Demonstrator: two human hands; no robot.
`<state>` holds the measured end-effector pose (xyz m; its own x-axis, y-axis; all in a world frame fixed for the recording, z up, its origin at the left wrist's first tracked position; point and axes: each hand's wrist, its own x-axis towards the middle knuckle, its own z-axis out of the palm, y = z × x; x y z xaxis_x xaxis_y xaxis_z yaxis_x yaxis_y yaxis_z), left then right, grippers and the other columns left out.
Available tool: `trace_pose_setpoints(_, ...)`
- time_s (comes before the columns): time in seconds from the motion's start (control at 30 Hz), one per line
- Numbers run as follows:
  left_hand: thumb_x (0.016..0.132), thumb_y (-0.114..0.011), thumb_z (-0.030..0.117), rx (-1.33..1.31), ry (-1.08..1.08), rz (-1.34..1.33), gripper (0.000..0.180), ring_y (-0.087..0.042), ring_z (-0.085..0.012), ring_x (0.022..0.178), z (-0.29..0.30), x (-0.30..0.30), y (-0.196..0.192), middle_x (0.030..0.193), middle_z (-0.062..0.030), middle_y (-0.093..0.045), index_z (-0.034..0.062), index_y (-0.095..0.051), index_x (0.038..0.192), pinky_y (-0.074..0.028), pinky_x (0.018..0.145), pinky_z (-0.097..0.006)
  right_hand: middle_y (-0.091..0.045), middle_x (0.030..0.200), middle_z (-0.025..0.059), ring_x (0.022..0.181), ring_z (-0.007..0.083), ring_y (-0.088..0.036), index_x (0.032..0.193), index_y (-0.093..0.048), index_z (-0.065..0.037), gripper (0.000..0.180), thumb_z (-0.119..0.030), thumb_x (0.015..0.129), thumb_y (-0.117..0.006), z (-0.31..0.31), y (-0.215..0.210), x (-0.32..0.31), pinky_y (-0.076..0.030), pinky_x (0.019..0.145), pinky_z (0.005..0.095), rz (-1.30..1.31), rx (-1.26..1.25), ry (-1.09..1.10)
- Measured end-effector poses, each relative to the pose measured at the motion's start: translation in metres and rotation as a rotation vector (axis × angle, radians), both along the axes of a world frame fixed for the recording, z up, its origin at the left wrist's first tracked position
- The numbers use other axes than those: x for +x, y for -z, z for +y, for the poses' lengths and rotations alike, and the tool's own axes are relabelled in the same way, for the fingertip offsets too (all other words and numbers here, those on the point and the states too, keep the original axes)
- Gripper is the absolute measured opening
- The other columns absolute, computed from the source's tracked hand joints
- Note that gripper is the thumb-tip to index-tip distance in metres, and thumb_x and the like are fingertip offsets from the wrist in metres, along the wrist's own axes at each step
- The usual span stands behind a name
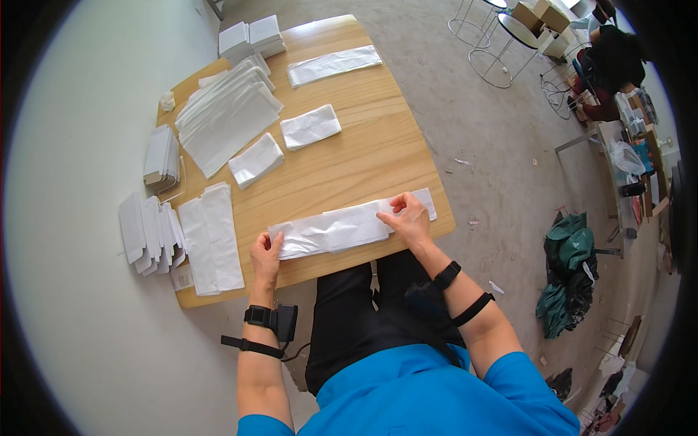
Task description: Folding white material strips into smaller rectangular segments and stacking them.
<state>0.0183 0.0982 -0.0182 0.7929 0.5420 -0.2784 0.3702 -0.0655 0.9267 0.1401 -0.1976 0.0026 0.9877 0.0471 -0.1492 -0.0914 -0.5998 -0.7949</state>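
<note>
Thumb and fingers of the left hand [266, 256] are closing on the near-left end of a long white folded strip [336, 229], the thumb lying on its upper face. The right hand [409, 218] is bending over the strip's other end, thumb and index finger nearly meeting and the remaining fingers curling in; whether it is pinching a layer or only touching the surface, one cannot tell. Between the hands, the strip is lying creased and layered along the near edge of the wooden table [371, 163], its right tip sticking out past the right hand.

Just left of the left hand, a broad folded white sheet [211, 240] is lying flat, with folded white cartons [149, 236] leaning together beyond it. Ahead of the hands, two short folded white packets [311, 127] are resting apart from each other. Farther ahead of the left hand, a fanned pile of white sheets [229, 120] is spreading out, and white boxes [251, 38] are standing behind it. At the far side, straight ahead, another long strip [334, 65] is lying.

Well to the right of the right hand, dark green and black bags [567, 269] are slumping on the floor; farther ahead, another person [614, 62] is bending.
</note>
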Motion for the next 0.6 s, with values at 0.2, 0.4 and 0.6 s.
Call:
trace_pose_setpoints(0.2, 0.086, -0.068, 0.02, 0.033, -0.001, 0.019, 0.02, -0.043, -0.0035, 0.064, -0.001, 0.002, 0.001, 0.072, 0.005, -0.054, 0.0009, -0.062, 0.084, -0.036, 0.056, -0.02, -0.06, 0.072, 0.008, 0.071, 0.0267, -0.062, 0.079, -0.058, -0.005, 0.031, -0.023, 0.064, -0.078, 0.007, -0.009, 0.003, -0.048, 0.062, 0.0377, -0.006, -0.117, -0.014)
trace_pose_setpoints(0.4, 0.086, -0.068, 0.02, 0.022, 0.016, 0.014, 0.02, -0.045, -0.0035, 0.066, -0.001, 0.002, 0.0, 0.073, 0.0051, -0.055, 0.0005, -0.062, 0.085, -0.038, 0.058, -0.019, -0.061, 0.073, 0.0089, 0.071, 0.0268, -0.062, 0.079, -0.058, -0.005, 0.031, -0.023, 0.064, -0.078, 0.005, -0.003, 0.005, -0.048, 0.063, 0.0378, -0.001, -0.118, 0.003)
trace_pose_setpoints(0.6, 0.084, -0.067, 0.021, 0.352, -0.012, 0.058, 0.025, -0.057, -0.0144, 0.072, -0.009, 0.003, -0.024, 0.089, -0.0053, -0.062, 0.0027, -0.06, 0.1, -0.045, 0.066, -0.025, -0.062, 0.072, 0.0092, 0.07, 0.0264, -0.062, 0.077, -0.059, -0.004, 0.031, -0.025, 0.066, -0.079, -0.001, -0.008, -0.001, -0.048, 0.063, 0.0371, -0.029, -0.064, 0.009)
